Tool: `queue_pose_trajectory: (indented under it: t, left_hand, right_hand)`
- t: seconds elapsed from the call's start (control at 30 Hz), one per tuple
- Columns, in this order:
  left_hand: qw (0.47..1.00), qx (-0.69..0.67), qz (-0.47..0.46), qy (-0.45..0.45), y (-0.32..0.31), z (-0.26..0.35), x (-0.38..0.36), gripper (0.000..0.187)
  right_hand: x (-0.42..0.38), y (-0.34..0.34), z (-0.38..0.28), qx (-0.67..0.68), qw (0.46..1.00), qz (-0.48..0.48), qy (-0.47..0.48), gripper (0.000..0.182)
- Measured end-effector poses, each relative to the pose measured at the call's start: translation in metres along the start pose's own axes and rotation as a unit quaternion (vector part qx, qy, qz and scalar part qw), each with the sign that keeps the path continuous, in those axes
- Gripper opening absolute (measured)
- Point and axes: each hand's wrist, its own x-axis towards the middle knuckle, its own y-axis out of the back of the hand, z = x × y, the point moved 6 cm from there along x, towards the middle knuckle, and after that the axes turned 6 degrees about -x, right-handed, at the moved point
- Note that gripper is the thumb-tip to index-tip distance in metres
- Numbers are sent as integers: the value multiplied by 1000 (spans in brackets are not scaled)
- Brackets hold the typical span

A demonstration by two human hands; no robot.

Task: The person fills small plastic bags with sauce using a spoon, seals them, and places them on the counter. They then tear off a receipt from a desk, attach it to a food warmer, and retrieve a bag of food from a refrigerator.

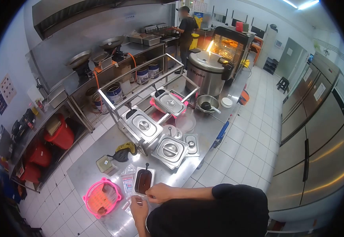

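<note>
My left hand [139, 210] is closed, fingers curled, close to the table's front edge. A thin pale bit shows at its fingertips, too small to name. My right hand [159, 193] is closed in a pinch at the near corner of a steel pan of dark brown sauce [143, 181]; what it holds is hidden. A black-handled utensil [147, 165] stands in the sauce. Clear plastic bags [128, 183] with printed labels lie left of the pan. Farther left sits a pink basket [85, 197] with orange contents and clear plastic in it.
Lidded steel pans [169, 151] and a metal rack [114, 110] stand beyond the sauce pan. A square container [104, 164] and a dark cloth [120, 156] lie at left. Behind are a large cooker [203, 75], a lit display cabinet [229, 47] and another person [187, 31].
</note>
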Motion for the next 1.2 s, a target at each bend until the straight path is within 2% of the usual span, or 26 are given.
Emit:
queue_pose_trajectory:
  t: [0.07, 0.13, 0.27, 0.33, 0.37, 0.43, 0.53, 0.6, 0.63, 0.67, 0.7, 0.77, 0.83, 0.9, 0.93, 1.0, 1.03, 1.07, 1.1, 1.13, 1.17, 1.2]
  left_hand:
    - [998, -51, 20, 18, 2, 4, 0, 12]
    - [998, 13, 40, -51, 2, 20, -2, 13]
    - [997, -45, 41, -42, 3, -8, 5, 14]
    - [965, -236, -38, 108, -2, -11, 2, 14]
    - [965, -236, -36, 110, -3, -14, 1, 14]
    - [997, -37, 9, -68, 2, -4, -2, 15]
    - [985, 169, -4, 16, 2, -6, -6, 21]
    - [990, 115, 66, 43, 7, -3, -11, 24]
    - [991, 99, 91, 16, 13, 0, -11, 23]
    - [984, 87, 144, -59, 21, 14, -13, 21]
    - [979, 72, 165, -95, 25, 15, -14, 20]
    - [972, 96, 140, -165, 33, 29, -17, 21]
    - [983, 59, 98, -140, 31, 24, -24, 23]
    - [984, 65, 58, -157, 28, 19, -30, 32]
    - [983, 59, 99, -144, 33, 15, -32, 32]
    - [983, 57, 33, -172, 24, 15, -35, 48]
    - [980, 49, 17, -195, 23, 14, -37, 60]
    - [974, 59, 21, -217, 25, 20, -40, 61]
    - [969, 73, 23, -236, 26, 26, -44, 62]
    - [970, 80, 56, -221, 31, 23, -44, 62]
    - [969, 90, 39, -229, 26, 21, -44, 60]
    - [965, 100, 16, -241, 20, 20, -43, 58]
  right_hand:
    - [-3, -4, -6, -3, 1000, -3, 0, 25]
    - [-5, 3, -9, -4, 997, 35, -62, 27]
    - [0, -5, -7, 4, 992, 51, -112, 31]
    - [2, -8, -4, 24, 992, 60, -110, 31]
    - [2, -10, -1, 25, 992, 57, -110, 31]
    - [5, -12, 2, 24, 996, 24, -80, 31]
    - [10, -25, 19, -29, 996, -5, -78, 24]
    - [17, -29, 15, -30, 997, -8, -72, 24]
    - [19, -25, 10, -38, 997, -8, -68, 24]
    - [22, -20, 5, -47, 996, -22, -77, 24]
    - [25, -15, -1, -58, 994, -33, -87, 24]
    - [30, -10, -7, -95, 989, -58, -97, 24]
    - [35, -10, -8, -63, 994, -20, -87, 28]
    - [39, 0, -22, -83, 993, -7, -79, 30]
    - [41, 0, -22, -88, 995, -9, -54, 32]
    - [38, 0, -20, -91, 996, 14, -21, 29]
    - [38, 2, -22, -96, 995, 13, -38, 27]
    - [37, 2, -24, -40, 999, 10, -16, 25]
    - [38, -1, -25, 21, 999, -36, -31, 24]
    - [36, -22, 6, 44, 996, -73, 11, 24]
    - [36, -25, 4, 42, 995, -90, 31, 24]
    - [33, -27, 3, 93, 988, -119, -7, 25]
